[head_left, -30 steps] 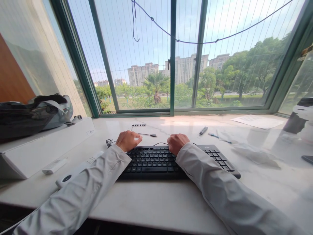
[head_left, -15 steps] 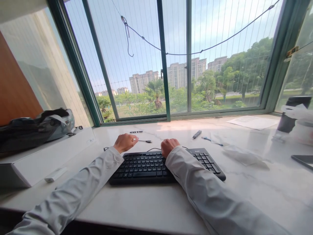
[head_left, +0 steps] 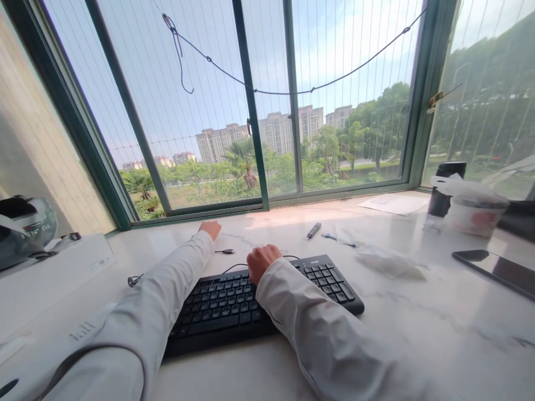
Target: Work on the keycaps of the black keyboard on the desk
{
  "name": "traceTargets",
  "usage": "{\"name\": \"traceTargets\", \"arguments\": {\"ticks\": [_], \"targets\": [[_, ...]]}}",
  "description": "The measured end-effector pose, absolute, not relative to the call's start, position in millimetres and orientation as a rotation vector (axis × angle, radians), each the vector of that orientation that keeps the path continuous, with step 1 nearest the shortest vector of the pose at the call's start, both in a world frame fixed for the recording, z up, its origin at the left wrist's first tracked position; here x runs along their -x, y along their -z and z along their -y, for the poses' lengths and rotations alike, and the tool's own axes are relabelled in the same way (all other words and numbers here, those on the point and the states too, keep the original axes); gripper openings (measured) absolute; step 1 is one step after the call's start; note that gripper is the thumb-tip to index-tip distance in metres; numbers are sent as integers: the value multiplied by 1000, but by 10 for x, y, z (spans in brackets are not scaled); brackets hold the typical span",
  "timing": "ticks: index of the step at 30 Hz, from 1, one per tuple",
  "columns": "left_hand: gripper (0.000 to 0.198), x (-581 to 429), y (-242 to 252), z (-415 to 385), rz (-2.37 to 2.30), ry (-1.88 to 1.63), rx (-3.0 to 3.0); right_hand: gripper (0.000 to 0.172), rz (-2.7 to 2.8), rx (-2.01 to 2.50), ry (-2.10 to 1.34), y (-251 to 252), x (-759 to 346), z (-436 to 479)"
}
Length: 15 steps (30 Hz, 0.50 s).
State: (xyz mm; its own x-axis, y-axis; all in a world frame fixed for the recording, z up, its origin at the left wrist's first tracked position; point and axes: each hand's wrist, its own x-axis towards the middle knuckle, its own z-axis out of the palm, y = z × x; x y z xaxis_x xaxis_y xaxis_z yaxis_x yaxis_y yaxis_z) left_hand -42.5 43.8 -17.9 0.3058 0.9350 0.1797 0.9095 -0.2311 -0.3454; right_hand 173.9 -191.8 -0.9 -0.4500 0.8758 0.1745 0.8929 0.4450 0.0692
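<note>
A black keyboard [head_left: 221,312] with a number pad lies on the marbled white counter, below both hands. My right hand [head_left: 264,262] is curled into a fist at its back edge; whatever the fingers grip is hidden behind the knuckles. Farther back, my left hand [head_left: 211,228] reaches over the counter with its fingers drawn together and bent down. What lies under those fingertips is out of sight. A black USB plug [head_left: 226,252] on a cable rests just in front of my left hand. The left sleeve covers part of the keyboard's left side.
Behind the keyboard lie a grey box cutter [head_left: 313,230], a thin blue tool [head_left: 337,240] and a clear plastic bag [head_left: 388,262]. To the right are a phone [head_left: 497,270], a bagged tub [head_left: 474,214] and a black cylinder [head_left: 446,189]. A white box [head_left: 62,273] stands left.
My left hand has moved away from the USB plug and forward, over where a small black strip lay. My right hand stays at the keyboard. The view has turned right.
</note>
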Motion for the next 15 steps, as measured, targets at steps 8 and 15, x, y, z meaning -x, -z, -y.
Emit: {"name": "traceTargets", "arguments": {"ticks": [8, 15], "targets": [[26, 399, 267, -697, 1546, -198, 2149, 24, 2501, 1595, 287, 51, -1710, 1910], [20, 498, 217, -645, 1452, -260, 2184, 26, 2521, 1606, 281, 15, -1697, 1959]]}}
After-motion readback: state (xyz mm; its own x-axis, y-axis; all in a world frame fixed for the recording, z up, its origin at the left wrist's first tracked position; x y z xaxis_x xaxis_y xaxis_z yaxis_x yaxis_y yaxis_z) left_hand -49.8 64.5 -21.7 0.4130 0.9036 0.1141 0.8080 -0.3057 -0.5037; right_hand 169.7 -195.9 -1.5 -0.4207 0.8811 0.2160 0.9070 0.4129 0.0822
